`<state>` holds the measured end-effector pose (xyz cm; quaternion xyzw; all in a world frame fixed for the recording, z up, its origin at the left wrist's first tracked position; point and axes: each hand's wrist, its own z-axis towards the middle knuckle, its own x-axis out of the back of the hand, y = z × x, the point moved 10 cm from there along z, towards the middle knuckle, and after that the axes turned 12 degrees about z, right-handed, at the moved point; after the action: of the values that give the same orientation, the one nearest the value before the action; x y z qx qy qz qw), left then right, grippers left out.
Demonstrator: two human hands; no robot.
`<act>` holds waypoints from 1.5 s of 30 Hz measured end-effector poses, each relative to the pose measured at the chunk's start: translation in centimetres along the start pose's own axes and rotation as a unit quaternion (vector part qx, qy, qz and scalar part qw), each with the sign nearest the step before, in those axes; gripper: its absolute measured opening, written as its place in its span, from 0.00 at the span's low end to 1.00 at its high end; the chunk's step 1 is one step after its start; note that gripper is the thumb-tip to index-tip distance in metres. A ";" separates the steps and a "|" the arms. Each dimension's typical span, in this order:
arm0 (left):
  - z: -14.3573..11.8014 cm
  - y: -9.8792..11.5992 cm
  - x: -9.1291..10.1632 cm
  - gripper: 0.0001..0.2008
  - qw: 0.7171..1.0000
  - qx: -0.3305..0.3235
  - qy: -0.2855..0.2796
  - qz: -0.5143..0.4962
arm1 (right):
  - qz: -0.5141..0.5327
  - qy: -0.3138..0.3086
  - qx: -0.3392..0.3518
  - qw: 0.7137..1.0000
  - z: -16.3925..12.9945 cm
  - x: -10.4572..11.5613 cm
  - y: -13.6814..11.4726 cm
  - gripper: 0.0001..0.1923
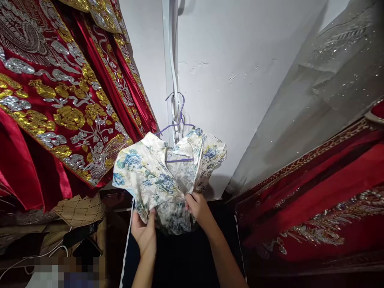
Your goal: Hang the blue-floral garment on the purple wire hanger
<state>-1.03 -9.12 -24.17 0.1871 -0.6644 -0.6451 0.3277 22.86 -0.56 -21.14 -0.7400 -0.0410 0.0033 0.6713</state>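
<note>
A white short-sleeved dress point(159, 180) with blue and yellow flowers hangs on a purple hanger point(179, 160), its front gaping in a deep V. My left hand point(144, 232) grips the garment's lower left side, thumb on the outside and fingers behind the cloth. At the bottom of the V, my right hand point(196, 206) pinches the front edge. Below my hands the fabric bunches up, so its lower part is hidden. The hanger's hook is up near a white strip on the wall.
Red robes with gold and silver embroidery point(69, 116) hang at the left. On the right are a sheer sparkly white fabric point(330, 80) and a red beaded garment point(315, 224). A low shelf with cables point(57, 250) and a dark phone-like object point(87, 248) stands at lower left.
</note>
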 end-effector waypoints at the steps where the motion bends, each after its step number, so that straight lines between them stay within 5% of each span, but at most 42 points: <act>1: -0.2 0.9 1.5 0.30 0.996 -0.050 0.069 0.011 | 0.006 -0.005 -0.008 1.000 -0.2 0.0 0.7 0.19; 3: -1.2 3.1 2.4 0.28 0.979 -0.150 0.127 0.047 | 0.020 -0.025 -0.019 0.999 -0.5 -0.3 1.5 0.19; 8: -3.1 6.0 -6.0 0.13 0.954 -0.248 -0.144 0.090 | 0.095 -0.083 -0.033 0.991 -1.0 -2.4 0.9 0.20; 12: -3.3 6.1 -9.5 0.05 0.950 -0.214 -0.219 0.063 | 0.110 -0.099 -0.035 0.988 -1.3 -3.0 0.5 0.20; 19: -4.2 7.4 -8.2 0.07 0.957 -0.203 -0.207 0.010 | 0.130 -0.053 0.042 0.989 -2.1 -2.2 -0.6 0.20; 23: -4.6 7.8 -7.9 0.08 0.941 -0.256 -0.223 -0.017 | 0.113 -0.034 0.071 0.991 -2.9 -2.3 -1.2 0.19; 29: -4.4 7.3 -8.5 0.09 0.932 -0.288 -0.220 -0.002 | 0.104 -0.069 0.068 0.990 -3.2 -1.2 -2.1 0.18; 33: -5.3 7.7 -9.2 0.08 0.930 -0.299 -0.216 0.003 | 0.248 -0.039 0.003 0.968 -3.2 0.3 -0.9 0.19; 37: -6.0 7.8 -10.2 0.05 0.931 -0.288 -0.224 0.007 | 0.408 -0.017 -0.094 0.908 -3.0 0.4 0.4 0.17; 40: -6.0 7.6 -10.9 0.05 0.928 -0.290 -0.232 0.016 | 0.440 -0.012 -0.064 0.896 -1.5 1.7 -3.1 0.16; 45: -4.8 5.6 -9.6 0.07 0.942 -0.261 -0.208 0.025 | 0.460 0.040 0.086 0.883 2.0 7.2 -15.1 0.10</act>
<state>10.10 -5.67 -20.81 -0.0602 -0.5303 -0.8123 0.2350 29.09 3.36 -6.00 -0.6149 0.3313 0.2856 0.6562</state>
